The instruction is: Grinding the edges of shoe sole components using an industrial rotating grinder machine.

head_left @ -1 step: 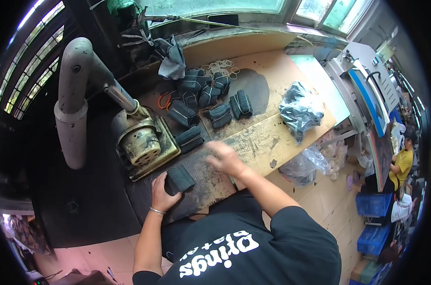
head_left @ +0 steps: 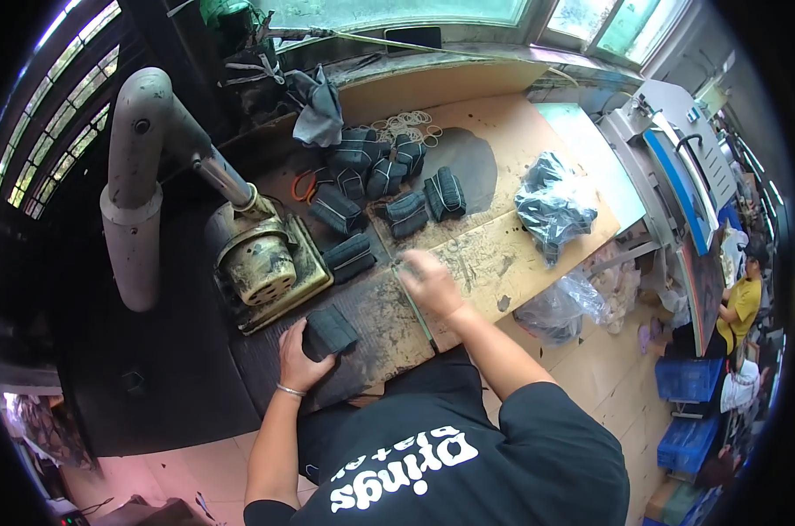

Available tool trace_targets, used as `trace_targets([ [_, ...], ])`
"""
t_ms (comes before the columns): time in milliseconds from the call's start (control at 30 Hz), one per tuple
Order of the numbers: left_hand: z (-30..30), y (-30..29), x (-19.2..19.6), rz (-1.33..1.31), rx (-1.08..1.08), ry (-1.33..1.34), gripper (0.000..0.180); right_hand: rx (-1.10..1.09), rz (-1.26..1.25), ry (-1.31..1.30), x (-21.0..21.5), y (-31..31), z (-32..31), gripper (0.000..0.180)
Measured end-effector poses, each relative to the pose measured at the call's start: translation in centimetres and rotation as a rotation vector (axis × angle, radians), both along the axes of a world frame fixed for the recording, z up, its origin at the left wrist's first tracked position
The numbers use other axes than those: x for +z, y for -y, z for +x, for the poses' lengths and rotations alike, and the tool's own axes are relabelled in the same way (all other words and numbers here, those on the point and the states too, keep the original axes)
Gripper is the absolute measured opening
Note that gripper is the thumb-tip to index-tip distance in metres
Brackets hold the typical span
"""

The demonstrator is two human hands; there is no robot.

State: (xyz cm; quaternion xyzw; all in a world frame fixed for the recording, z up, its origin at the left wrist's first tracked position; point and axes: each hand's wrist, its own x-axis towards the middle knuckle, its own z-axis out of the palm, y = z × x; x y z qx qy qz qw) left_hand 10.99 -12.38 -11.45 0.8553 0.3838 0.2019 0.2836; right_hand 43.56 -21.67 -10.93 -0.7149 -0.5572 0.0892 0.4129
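Observation:
My left hand (head_left: 299, 358) is wrapped round the near left side of a dark block-shaped cloth bundle (head_left: 333, 330), which rests on the dark ribbed sheet at the table's near edge. No pale band shows on this bundle. Farther right, my right hand (head_left: 431, 285) hovers over the worn board, its fingers slightly blurred and loosely apart from the thumb. Nothing shows in it. Beyond the hands lie several similar dark bundles tied with pale bands; the closest is a long bundle (head_left: 349, 256) beside the machine base.
A grimy machine (head_left: 266, 267) with a thick grey pipe (head_left: 134, 202) stands at left. Pale rubber bands (head_left: 406, 127), orange-handled scissors (head_left: 304, 186) and a grey cloth (head_left: 317, 107) lie at the back. A plastic-wrapped pile (head_left: 555, 206) sits at right; a person in yellow (head_left: 745, 307) is farther off.
My right hand has shifted a little to the right, away from the held bundle. The left hand and its bundle have stayed in place.

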Motion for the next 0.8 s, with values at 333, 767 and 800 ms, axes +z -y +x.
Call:
trace_targets([
  [333,0.9,4.6,5.1,-1.039,0.185,0.816,0.073,-0.32,-0.156,0.127,-0.1,-2.5,4.9,0.013],
  [767,-1.7,6.1,7.9,-1.41,-0.206,1.022,0.094,0.572,-0.61,-0.829,1.7,-1.5,-9.0,0.02],
  [800,-2.2,6.6,7.8,-1.408,-0.194,1.034,0.094,0.595,-0.712,-0.822,1.5,-1.1,-8.5,0.022],
])
